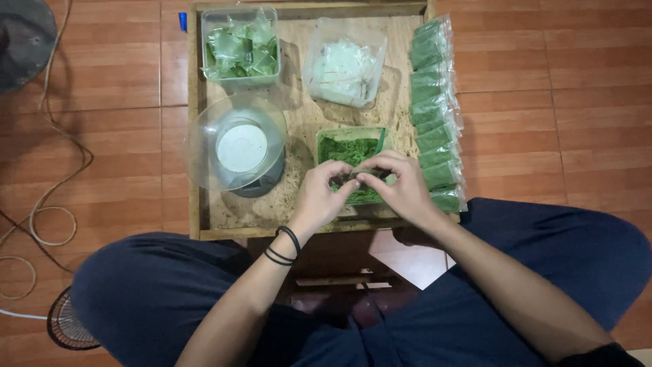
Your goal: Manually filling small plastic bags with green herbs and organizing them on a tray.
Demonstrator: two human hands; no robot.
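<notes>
Both forearms reach forward from the crossed legs and converge. The left hand [319, 197] and right hand [401, 187] meet fingertip to fingertip, fingers curled in a pinch, black bands circling the left wrist.

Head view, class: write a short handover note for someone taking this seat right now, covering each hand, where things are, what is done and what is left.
Left hand and right hand: together pinching a small bag over the green tub of powder.
Scale with clear bowl: left of the tub, bowl looks empty.
Done: a row of filled packets along the tray's right edge.
Left: powder in the tub; empty bags in the clear container.
</notes>
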